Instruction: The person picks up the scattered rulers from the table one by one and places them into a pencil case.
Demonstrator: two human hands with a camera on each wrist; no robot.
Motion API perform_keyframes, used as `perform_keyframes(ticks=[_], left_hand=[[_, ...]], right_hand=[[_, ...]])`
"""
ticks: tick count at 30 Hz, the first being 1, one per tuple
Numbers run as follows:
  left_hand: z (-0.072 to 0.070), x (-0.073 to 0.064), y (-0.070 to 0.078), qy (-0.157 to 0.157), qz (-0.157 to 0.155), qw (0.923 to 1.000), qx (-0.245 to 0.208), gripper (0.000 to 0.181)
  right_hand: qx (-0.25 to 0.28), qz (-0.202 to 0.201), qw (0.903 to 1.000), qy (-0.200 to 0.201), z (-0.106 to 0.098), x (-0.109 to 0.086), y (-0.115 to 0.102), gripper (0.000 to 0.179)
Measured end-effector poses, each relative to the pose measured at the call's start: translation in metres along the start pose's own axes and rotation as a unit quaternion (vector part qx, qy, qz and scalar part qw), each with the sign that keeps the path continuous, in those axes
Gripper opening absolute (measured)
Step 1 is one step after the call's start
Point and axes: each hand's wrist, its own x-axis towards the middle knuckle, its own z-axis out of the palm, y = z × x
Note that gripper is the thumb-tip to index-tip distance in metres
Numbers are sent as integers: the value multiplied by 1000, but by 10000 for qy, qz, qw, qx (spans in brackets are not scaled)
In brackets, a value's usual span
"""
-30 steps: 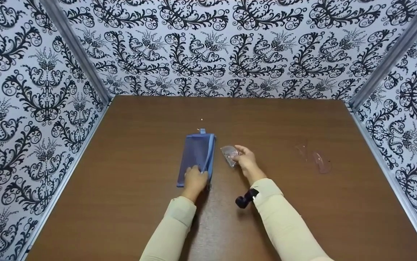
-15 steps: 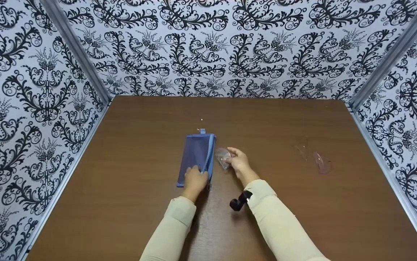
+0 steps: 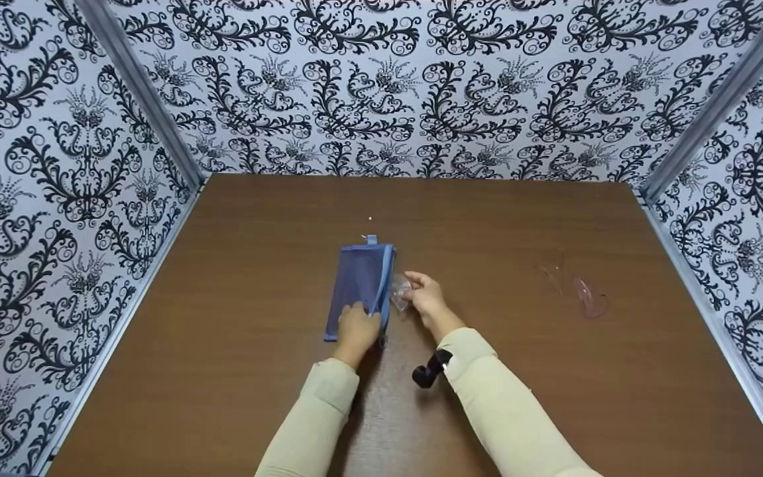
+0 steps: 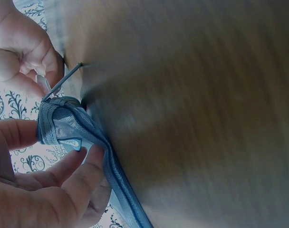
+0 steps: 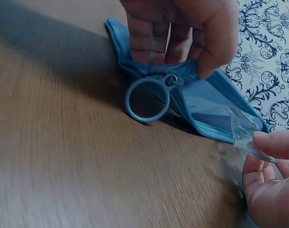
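A blue mesh zip pouch (image 3: 356, 278) lies on the table in the head view. My left hand (image 3: 358, 326) grips its near end, fingers on one side and thumb on the other; the mouth gapes in the right wrist view. A round zip-pull ring (image 5: 128, 102) hangs below those fingers. Between thumb and fingers my right hand (image 3: 426, 298) pinches a clear plastic piece (image 5: 242, 130) with a curved edge, like a protractor. Its far corner overlaps the pouch's open mouth in that view. Something clear shows within the pouch.
Farther right on the brown table (image 3: 255, 278) lie a clear triangular piece (image 3: 555, 275) and a pinkish clear curved piece (image 3: 588, 298). Patterned walls (image 3: 381, 93) enclose the back and sides. A black wrist camera (image 3: 429, 372) sticks out from the right sleeve.
My right hand has moved left with the clear plastic piece, from beside the pouch up to its open zip edge. The left hand and the pouch have stayed in place.
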Motion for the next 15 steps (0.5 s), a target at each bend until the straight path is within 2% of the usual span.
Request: perform_keyframes(ticks=[5,8,11,14,15], left_hand=[[0,-1,0,106,91,9999,55,40],[0,-1,0,190,154,9996,155,39],[0,-2,0,192,128,9996,185,39],[0,-1,-1,177,92,9996,177,38],[0,-1,-1,179,102,9996,180,37]], right_hand=[[-65,-106,9999,-39,6,1,3,53],[58,-357,9993,-115,7,8,12,51],[221,-653,9972,-283,5,27,34,49],[183,-745,9966,-295,6,34,43,49],[90,-717,9971,-241,8,43,51,48]])
